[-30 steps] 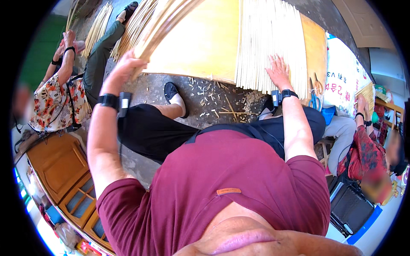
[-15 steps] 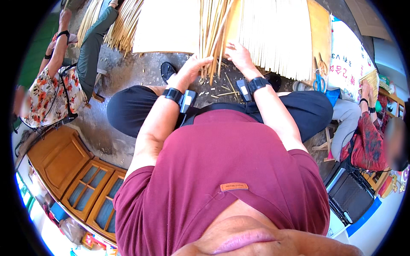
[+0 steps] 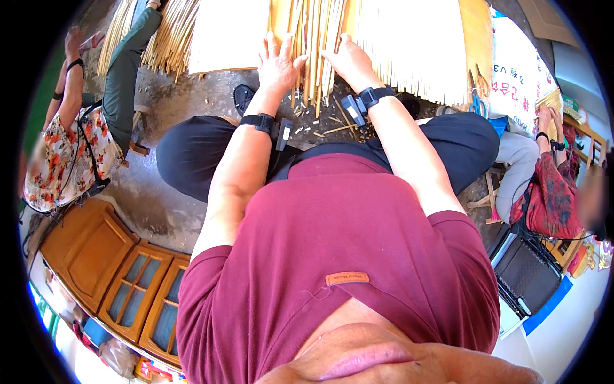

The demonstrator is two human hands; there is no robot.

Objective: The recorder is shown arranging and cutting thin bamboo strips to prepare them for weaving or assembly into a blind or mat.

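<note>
Left hand [image 3: 278,67] has gone up and out to the left since half a second ago: it was wrapped near the low ends of the loose sticks [image 3: 318,61], now flat beside them, fingers fanned. Right hand [image 3: 350,63] also a bit further forward. From where I stand: left palm down, fingers apart, pointing away from the wearer, thumb out toward the bundle's left side. Right hand just off the bundle's right side, thumb angled in at the sticks; other fingers partly hidden, can't tell if they're together or gripping. Both forearms run forward and converge, elbows bent, each wrist in a black strap. Sticks lie between the hands on the board [image 3: 474,38], lengthwise to the wearer, not squared up: near ends uneven, sticking out past the edge over the floor [image 3: 150,198]. To the right, a tidy row of pale sticks [image 3: 412,51] lies side by side on the same board, then scissors [image 3: 476,105] with blue handles by its right edge.
</note>
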